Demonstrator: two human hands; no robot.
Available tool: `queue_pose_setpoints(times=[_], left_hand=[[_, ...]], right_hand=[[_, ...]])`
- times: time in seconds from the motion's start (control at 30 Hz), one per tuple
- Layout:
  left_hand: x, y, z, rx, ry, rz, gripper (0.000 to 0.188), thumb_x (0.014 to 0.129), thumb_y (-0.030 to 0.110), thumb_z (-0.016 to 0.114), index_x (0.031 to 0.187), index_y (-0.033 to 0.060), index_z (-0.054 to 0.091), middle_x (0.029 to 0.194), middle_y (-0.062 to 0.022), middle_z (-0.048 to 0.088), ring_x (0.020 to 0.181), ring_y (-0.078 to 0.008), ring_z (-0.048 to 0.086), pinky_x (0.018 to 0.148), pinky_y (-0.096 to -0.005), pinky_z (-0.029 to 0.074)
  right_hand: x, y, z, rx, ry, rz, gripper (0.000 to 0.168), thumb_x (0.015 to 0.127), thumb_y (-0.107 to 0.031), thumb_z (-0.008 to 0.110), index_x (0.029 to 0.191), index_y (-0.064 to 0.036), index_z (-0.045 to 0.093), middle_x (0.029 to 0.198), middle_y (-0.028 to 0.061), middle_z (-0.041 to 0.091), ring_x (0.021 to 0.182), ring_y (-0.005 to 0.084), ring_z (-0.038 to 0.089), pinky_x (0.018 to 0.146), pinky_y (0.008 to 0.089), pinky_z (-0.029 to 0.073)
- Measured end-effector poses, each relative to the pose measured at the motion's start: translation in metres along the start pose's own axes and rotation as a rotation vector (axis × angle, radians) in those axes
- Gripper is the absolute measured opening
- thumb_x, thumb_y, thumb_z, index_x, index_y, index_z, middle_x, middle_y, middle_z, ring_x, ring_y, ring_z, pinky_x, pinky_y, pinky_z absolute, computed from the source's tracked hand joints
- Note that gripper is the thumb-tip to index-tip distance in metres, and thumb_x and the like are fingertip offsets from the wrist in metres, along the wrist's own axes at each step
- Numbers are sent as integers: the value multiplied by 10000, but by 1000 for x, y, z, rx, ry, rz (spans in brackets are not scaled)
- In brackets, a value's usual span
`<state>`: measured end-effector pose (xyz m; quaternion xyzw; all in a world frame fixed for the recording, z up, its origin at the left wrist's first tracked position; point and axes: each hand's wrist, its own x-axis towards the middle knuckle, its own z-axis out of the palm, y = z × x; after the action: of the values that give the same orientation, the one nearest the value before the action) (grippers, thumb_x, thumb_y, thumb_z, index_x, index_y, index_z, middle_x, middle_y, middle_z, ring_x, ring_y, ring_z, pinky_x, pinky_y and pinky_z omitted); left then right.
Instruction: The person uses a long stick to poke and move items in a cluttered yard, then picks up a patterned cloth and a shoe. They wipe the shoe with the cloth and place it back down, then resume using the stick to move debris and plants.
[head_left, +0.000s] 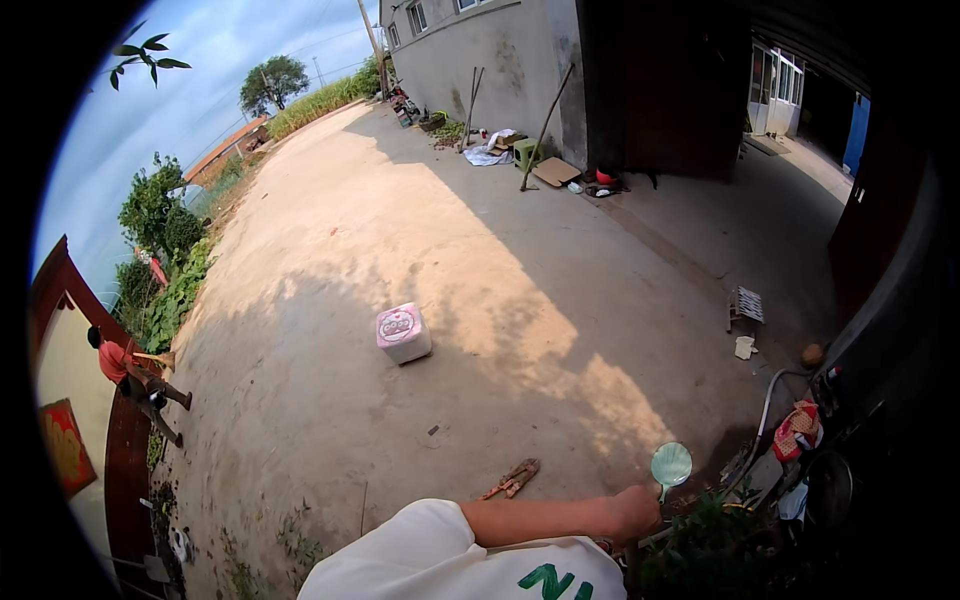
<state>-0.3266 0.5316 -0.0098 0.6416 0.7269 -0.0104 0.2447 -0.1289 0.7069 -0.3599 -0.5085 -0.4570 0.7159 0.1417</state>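
My left hand (636, 514) reaches across my body to the right, its fingers curled. It appears shut on the short handle of a pale green round hand fan (671, 465), whose ribbed face points up. The white shirt (427, 544) on me bears green letters. My right hand is out of view. Just beyond my left forearm, a pair of rust-coloured long-handled pliers or cutters (517, 478) lies on the concrete. Further out, a pink and white cube-shaped stool (405, 334) with a cartoon print stands on the ground.
At the left a person (124, 367) in a red top holds a broom (161, 360). Leafy plants (705, 532), a pale hose (769, 397) and a red patterned cloth (796, 431) lie at right. A green stool (525, 152) and leaning poles (547, 127) stand by the wall.
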Motion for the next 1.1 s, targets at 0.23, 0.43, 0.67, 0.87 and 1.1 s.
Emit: queue_pose_setpoints(times=[0.23,0.43,0.67,0.87,1.1], left_hand=[[-26,59,38,-27,275,212,170,621,187,649,702,38,639,652,-124,627,686,-306,636,572,-402,489],[-101,121,26,-228,247,362,339,687,401,685,766,75,640,626,-92,570,625,-283,580,567,-409,467],[-98,129,52,-181,336,533,289,605,304,651,686,28,620,639,-151,594,639,-335,601,574,-408,468],[-85,118,26,-112,85,521,298,739,143,594,1014,31,576,845,-115,607,660,-297,619,546,-404,475],[-69,138,8,184,32,455,192,787,60,523,976,58,555,826,-113,584,630,-284,616,538,-379,494]], right_hand=[[-31,-4,35,-205,-158,-91,135,868,-192,516,830,-65,542,796,68,571,763,188,578,714,340,489],[-63,18,17,-281,-161,-139,135,868,-188,523,848,-59,557,815,73,583,783,184,586,723,333,488],[-110,61,-47,-236,-102,-244,139,869,-184,531,871,-52,573,836,80,597,805,181,595,734,325,488],[-163,102,-111,-133,70,-275,139,872,-180,531,884,-49,576,846,83,597,811,179,595,734,322,485],[-133,71,-84,252,301,-87,129,882,-176,517,888,-52,552,835,81,573,786,181,575,713,332,475]])
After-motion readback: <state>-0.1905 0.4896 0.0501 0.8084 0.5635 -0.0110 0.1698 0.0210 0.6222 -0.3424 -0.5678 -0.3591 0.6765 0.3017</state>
